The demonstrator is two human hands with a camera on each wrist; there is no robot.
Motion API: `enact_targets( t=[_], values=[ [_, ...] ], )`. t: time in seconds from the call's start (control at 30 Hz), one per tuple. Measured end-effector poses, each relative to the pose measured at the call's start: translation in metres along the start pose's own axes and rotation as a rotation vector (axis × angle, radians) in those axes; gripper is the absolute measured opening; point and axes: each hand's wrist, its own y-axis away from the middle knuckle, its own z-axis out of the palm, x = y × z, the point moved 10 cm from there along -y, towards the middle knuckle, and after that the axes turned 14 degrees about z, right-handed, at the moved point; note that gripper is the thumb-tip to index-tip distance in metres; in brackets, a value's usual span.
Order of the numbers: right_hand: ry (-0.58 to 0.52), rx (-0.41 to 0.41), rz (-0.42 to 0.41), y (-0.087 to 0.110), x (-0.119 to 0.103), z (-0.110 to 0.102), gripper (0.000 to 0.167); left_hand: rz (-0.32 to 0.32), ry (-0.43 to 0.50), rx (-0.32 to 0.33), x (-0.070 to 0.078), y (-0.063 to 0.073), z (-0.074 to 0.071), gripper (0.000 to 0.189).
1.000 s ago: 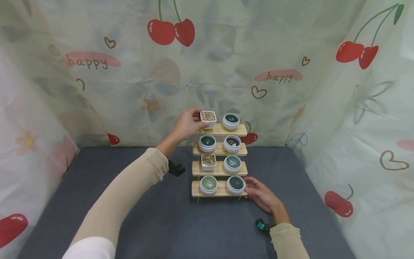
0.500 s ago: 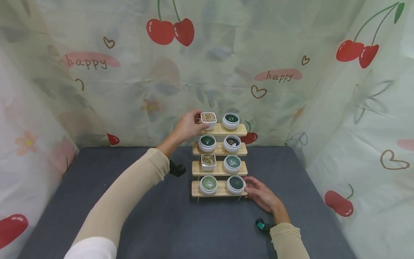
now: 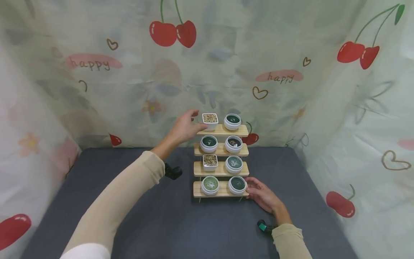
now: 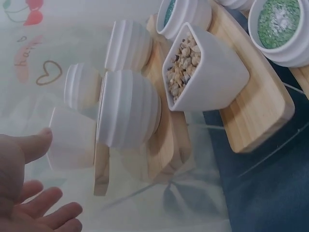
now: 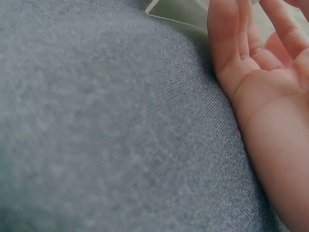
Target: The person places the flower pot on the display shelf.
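A stepped rack with several pale wooden shelves (image 3: 221, 189) bears small white pots in two columns. On the top shelf's left end sits a square white pot (image 3: 210, 122) filled with tan gravel. My left hand (image 3: 185, 126) is just left of it, thumb and fingers spread apart; the left wrist view shows the thumb near that pot's wall (image 4: 72, 140) and nothing in the palm. My right hand (image 3: 263, 197) is at the right end of the lowest shelf, thumb and fingers around the side of a round pot (image 3: 237, 184) with dark green contents. In the right wrist view its fingertips are mostly cut off.
Other pots stand on the rack, among them a second square gravel pot (image 3: 210, 162) and a round light-green one (image 3: 210, 185). Dark grey cloth (image 3: 181, 223) covers the table. A cherry-printed curtain (image 3: 129, 93) hangs right behind the rack and along both sides.
My left hand has let go of the top square pot and drawn slightly left, its fingers opening. The pot stays on the top shelf. My right hand keeps its place.
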Motion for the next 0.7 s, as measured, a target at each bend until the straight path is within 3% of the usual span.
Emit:
enact_targets(
  t=[0.23, 0.43, 0.53, 0.7],
  values=[
    [-0.011, 0.032, 0.012, 0.007, -0.001, -0.001, 0.033, 0.052, -0.130, 0.035, 0.006, 0.009, -0.014, 0.069],
    [0.050, 0.094, 0.062, 0.010, -0.007, -0.006, 0.050, 0.083, -0.268, 0.054, 0.006, 0.018, -0.026, 0.068],
    [0.145, 0.205, 0.096, 0.013, -0.017, -0.015, 0.057, 0.101, -0.356, 0.072, 0.003, 0.025, -0.032, 0.069],
    [0.303, 0.482, 0.090, 0.027, -0.050, -0.036, 0.050, 0.147, -0.500, 0.121, 0.000, 0.040, -0.043, 0.069]
  ],
)
